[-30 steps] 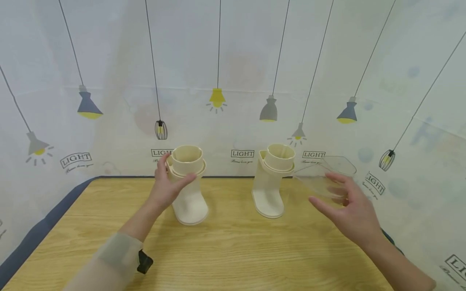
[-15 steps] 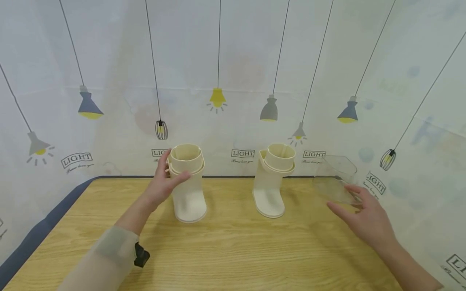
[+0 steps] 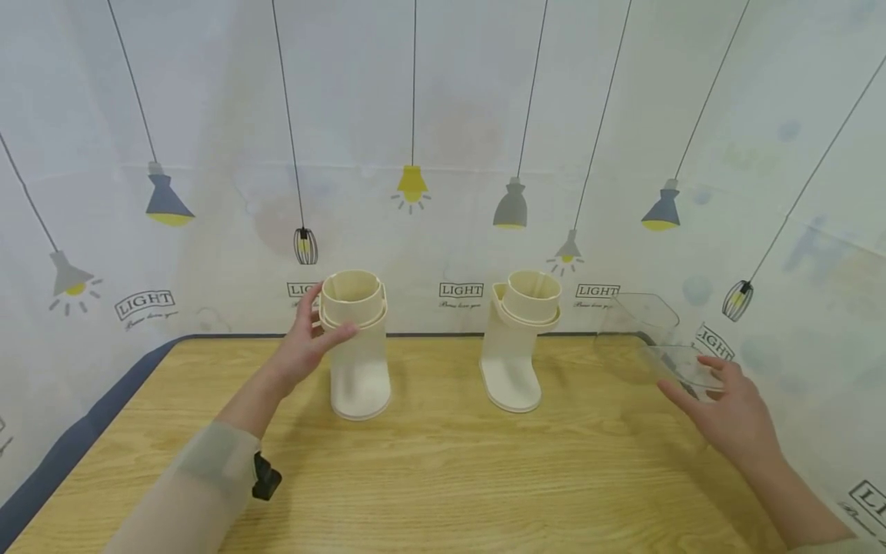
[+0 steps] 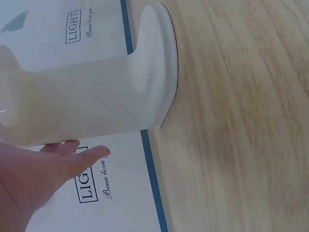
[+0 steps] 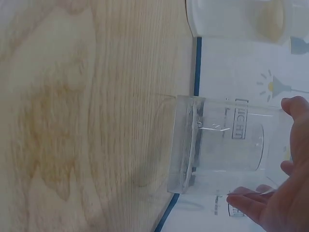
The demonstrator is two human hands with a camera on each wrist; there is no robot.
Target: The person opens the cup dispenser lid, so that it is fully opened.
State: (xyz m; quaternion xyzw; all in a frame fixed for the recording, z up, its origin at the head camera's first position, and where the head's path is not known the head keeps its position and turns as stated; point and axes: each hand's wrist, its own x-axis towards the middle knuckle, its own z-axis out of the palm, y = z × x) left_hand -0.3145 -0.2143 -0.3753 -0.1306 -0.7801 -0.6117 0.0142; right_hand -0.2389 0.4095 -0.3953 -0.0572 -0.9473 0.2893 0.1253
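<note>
Two cream plastic boot-shaped stands, each with a round ring-like cup at the top, stand upright on the table. My left hand (image 3: 304, 342) grips the upper part of the left stand (image 3: 360, 377), thumb in front and fingers at its side and back. The right stand (image 3: 510, 369) is untouched. My right hand (image 3: 737, 419) holds a clear plastic container (image 3: 681, 363) between thumb and fingers. In the right wrist view the clear container (image 5: 231, 145) is close to the tabletop; whether it touches is hard to tell. Behind it is another clear container (image 3: 633, 323), partly lost against the wall.
The wooden table (image 3: 443, 477) has a dark blue strip along its back edge. A pale cloth wall (image 3: 457, 92) printed with hanging lamps stands close behind and at the sides. My left wrist carries a black clip (image 3: 265, 477).
My right hand has moved right and slightly down with the clear container. The left stand has turned and shifted slightly under my left hand. The right stand has stayed put.
</note>
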